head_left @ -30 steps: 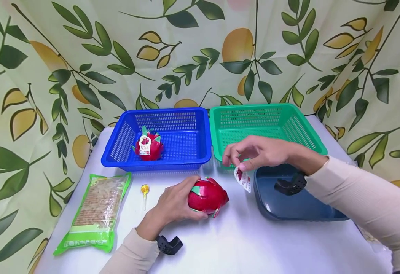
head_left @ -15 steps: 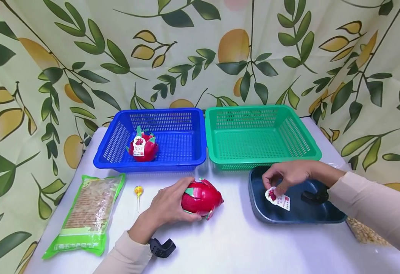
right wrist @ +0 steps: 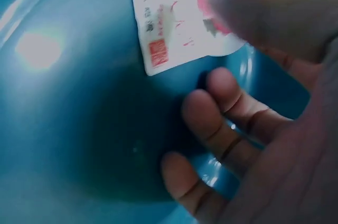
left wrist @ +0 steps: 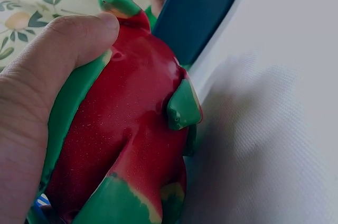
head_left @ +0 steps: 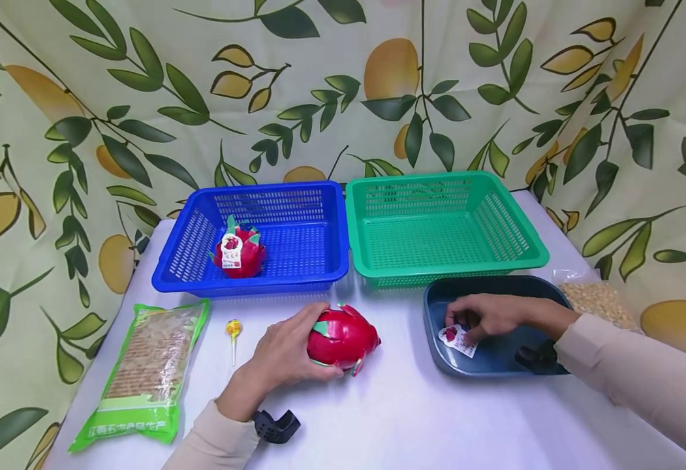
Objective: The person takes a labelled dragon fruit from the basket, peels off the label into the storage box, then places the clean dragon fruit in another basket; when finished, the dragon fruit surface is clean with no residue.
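My left hand (head_left: 286,349) grips a red dragon fruit (head_left: 345,336) with green-tipped scales, lying on its side on the white table. In the left wrist view the thumb (left wrist: 68,49) presses along the top of the fruit (left wrist: 127,108). Inside the dark blue basin (head_left: 501,359), my right hand (head_left: 489,316) pinches a white label (head_left: 459,341) printed with a red fruit picture. The right wrist view shows the label (right wrist: 163,28) under the thumb, close to the basin's inner surface; the other fingers are loosely bent. Whether the label touches the basin floor cannot be told.
A blue basket (head_left: 249,287) at the back holds another dragon fruit (head_left: 249,258) bearing a similar label. Beside it stands a green basket (head_left: 448,271). A green-edged food packet (head_left: 145,372) and a yellow lollipop (head_left: 233,329) lie left. A clear bag of grains (head_left: 598,300) lies behind the basin.
My right hand has carried the label rightward from beside the basin and lowered it into the basin. The left hand stays on the dragon fruit. The head view has shifted slightly.
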`<state>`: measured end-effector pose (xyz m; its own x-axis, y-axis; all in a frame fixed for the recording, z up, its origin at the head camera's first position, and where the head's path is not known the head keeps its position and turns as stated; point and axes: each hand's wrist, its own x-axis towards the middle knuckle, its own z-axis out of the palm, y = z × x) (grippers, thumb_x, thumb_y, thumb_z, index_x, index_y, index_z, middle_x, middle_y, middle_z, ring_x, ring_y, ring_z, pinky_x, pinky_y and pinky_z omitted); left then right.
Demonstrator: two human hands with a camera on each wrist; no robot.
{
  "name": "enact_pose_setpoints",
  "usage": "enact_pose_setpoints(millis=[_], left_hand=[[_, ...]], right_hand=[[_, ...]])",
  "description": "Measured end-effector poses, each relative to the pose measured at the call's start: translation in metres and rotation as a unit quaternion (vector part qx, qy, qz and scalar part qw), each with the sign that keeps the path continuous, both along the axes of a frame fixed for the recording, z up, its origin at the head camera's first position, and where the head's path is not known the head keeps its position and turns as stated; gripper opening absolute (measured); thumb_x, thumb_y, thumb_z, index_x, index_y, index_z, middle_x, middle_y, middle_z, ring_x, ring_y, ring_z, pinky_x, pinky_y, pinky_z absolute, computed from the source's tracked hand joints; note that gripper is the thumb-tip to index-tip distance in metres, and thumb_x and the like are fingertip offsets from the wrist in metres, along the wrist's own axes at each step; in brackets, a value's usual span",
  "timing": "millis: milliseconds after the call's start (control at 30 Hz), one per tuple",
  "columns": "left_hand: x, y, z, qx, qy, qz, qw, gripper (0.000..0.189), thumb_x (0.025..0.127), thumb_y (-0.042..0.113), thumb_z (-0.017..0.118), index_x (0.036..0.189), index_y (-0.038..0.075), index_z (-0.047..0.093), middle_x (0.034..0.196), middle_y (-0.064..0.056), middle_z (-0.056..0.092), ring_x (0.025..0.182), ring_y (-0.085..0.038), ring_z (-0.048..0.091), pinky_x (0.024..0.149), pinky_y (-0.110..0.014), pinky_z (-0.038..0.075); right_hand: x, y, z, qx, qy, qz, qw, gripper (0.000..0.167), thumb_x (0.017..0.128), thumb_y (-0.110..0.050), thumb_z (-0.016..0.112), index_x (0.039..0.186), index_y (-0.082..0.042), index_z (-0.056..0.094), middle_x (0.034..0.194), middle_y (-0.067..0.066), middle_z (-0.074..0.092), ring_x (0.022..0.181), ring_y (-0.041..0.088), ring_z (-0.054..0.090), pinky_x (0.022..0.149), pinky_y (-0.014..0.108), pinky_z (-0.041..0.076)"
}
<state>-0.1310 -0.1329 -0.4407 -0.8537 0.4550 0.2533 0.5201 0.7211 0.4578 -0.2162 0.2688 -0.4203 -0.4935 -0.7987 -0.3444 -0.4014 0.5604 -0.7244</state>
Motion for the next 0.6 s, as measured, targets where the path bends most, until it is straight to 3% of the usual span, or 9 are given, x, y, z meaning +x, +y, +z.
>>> enact_pose_setpoints(millis=[333,533,600], left_hand=[[0.001,0.000,0.002,0.008,-0.008,0.000,0.9999,0.097,0.059,0.055,0.086,0.137,0.014,0.047,0.128,0.001,0.056,0.107,-0.016,0.058,0.073,-0.034,0.056],[0.002,0.001,0.001,0.010,0.002,-0.004,0.9999,0.096,0.059,0.056,0.085,0.137,0.014,0.047,0.127,0.002,0.056,0.105,-0.015,0.059,0.072,-0.033,0.056],[0.002,0.001,0.000,0.010,0.005,-0.006,0.9999,0.096,0.059,0.056,0.085,0.137,0.014,0.047,0.127,0.002,0.056,0.105,-0.015,0.059,0.072,-0.033,0.056]], right_hand=[[0.003,-0.012,-0.001,0.101,0.082,-0.015,0.9914,0.035,0.080,-0.015,0.079,0.108,-0.024,0.060,0.094,-0.004,0.052,0.087,0.018,0.049,0.073,0.031,0.047],[0.010,-0.015,0.009,0.177,0.100,-0.041,0.9782,0.072,0.077,-0.025,0.083,0.140,-0.020,0.047,0.127,0.015,0.052,0.113,0.036,0.049,0.091,0.056,0.045],[0.012,-0.014,0.017,0.180,0.094,-0.041,0.9783,0.077,0.076,-0.027,0.084,0.142,-0.022,0.044,0.124,0.014,0.054,0.112,0.036,0.049,0.089,0.056,0.046]])
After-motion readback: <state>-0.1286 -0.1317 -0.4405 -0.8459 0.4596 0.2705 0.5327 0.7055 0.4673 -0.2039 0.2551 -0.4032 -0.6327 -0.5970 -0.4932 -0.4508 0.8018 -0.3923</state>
